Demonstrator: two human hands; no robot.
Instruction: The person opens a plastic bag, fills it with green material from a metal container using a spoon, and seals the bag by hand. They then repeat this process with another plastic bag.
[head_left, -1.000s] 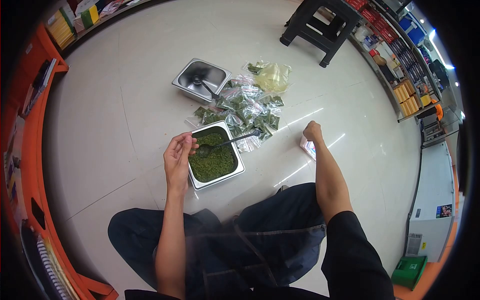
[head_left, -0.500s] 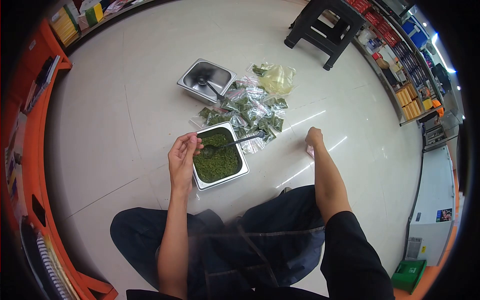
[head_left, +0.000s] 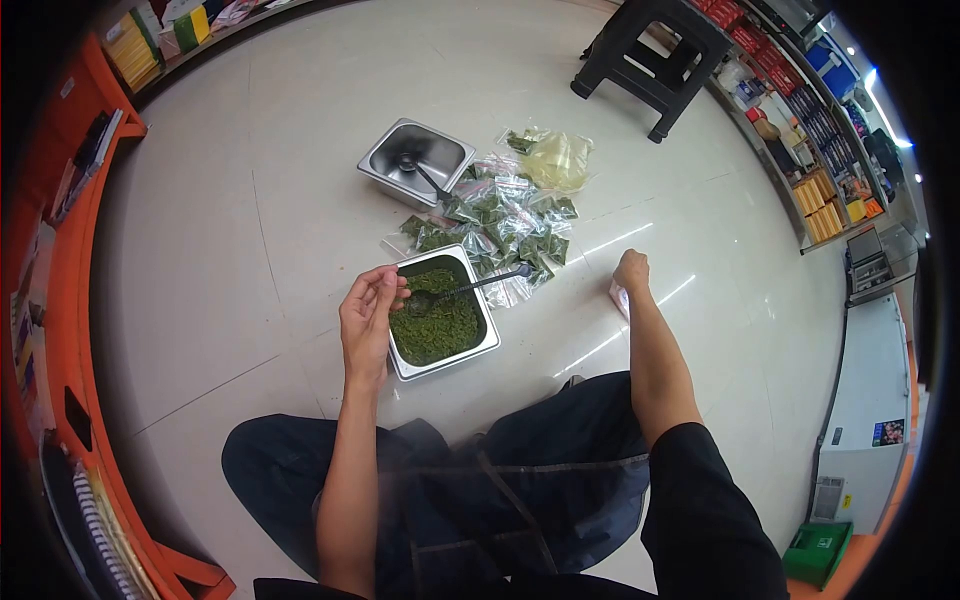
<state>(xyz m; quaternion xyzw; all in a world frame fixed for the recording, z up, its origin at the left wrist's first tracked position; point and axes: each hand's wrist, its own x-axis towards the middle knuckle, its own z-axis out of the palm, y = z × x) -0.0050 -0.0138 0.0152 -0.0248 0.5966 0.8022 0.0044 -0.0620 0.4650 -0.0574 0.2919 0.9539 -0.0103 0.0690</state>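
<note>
My left hand (head_left: 368, 310) is raised at the left rim of a steel food pan (head_left: 397, 362). Its thumb and fingers are curled together in a pinch, and whatever lies between them is too small to make out. Chopped green leaves (head_left: 435, 335) fill the pan, and a black spoon (head_left: 470, 286) rests in them, its handle over the right rim. Far to the right, my right hand (head_left: 631, 271) is closed at a small clear-and-pink plastic packet (head_left: 619, 296) on the floor; its fingertips are mostly hidden from me.
Beyond the pan lies a pile of small zip bags (head_left: 500, 215) with green contents. A second steel pan (head_left: 405, 195) holds a black ladle-like utensil (head_left: 430, 180). A yellowish plastic bag (head_left: 557, 160) sits behind. A black stool (head_left: 650, 65) and shelves (head_left: 800, 150) stand farther off.
My right hand has shifted very slightly toward me over the packet, and more of the packet shows. My left hand keeps its pose beside the pan.
</note>
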